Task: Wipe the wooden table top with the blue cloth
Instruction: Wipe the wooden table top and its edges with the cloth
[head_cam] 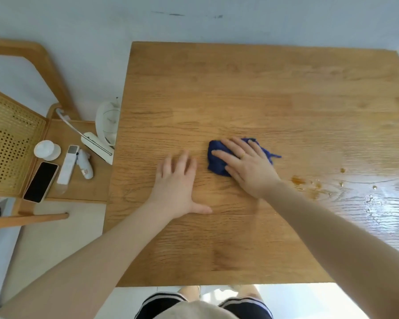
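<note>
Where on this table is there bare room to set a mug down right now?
The far half of the table top, beyond the blue cloth and both hands, is bare. So is the near strip between the forearms. Avoid the right side with the orange spill. The chair seat is crowded.

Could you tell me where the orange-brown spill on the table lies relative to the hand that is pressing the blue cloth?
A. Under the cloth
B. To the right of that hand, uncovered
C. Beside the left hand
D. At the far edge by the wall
B: the orange-brown spill lies bare on the wooden table top just right of the right hand, which presses flat on the blue cloth.
</note>
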The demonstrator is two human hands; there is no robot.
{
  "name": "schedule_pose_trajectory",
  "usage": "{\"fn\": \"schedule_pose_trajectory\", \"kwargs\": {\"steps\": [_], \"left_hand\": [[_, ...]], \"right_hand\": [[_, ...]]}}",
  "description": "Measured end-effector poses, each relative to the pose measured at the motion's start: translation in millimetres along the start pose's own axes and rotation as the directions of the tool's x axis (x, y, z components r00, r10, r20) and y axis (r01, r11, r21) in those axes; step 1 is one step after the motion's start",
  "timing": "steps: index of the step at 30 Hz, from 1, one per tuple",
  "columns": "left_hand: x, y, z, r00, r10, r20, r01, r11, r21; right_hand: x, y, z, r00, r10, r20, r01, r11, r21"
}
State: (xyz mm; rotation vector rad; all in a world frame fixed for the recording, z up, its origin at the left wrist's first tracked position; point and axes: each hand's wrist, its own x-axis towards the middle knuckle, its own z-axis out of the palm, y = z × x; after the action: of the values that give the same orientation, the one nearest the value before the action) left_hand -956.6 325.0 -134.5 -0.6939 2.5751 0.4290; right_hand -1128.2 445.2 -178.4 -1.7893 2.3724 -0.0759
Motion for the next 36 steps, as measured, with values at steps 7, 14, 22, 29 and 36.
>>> {"fn": "schedule_pose_trajectory", "kwargs": {"steps": [7, 14, 22, 29, 36], "left_hand": [[10, 26, -2, 0.992, 0.094, -0.082, -0.097, 0.994, -0.044], [16, 76, 10, 0.987, 0.004, -0.162, -0.017, 0.997, -0.077], [22, 99, 11, 0.995, -0.103, -0.001, 0.103, 0.991, -0.081], [24, 118, 12, 0.979, -0.205, -0.005, 0.205, 0.979, 0.008], [26, 121, 8, 0.975, -0.221, 0.017, 0.221, 0.975, 0.006]], "right_hand": [[37, 50, -10, 0.909, 0.409, -0.078, -0.397, 0.908, 0.137], [-40, 42, -2, 0.997, -0.064, -0.042, 0.068, 0.994, 0.084], [26, 103, -14, 0.973, 0.219, -0.075, -0.210, 0.971, 0.113], [-63, 78, -4, 0.957, -0.288, -0.001, 0.287, 0.952, 0.102], [28, 138, -22, 0.995, 0.091, -0.043, -0.087, 0.993, 0.085]]}}
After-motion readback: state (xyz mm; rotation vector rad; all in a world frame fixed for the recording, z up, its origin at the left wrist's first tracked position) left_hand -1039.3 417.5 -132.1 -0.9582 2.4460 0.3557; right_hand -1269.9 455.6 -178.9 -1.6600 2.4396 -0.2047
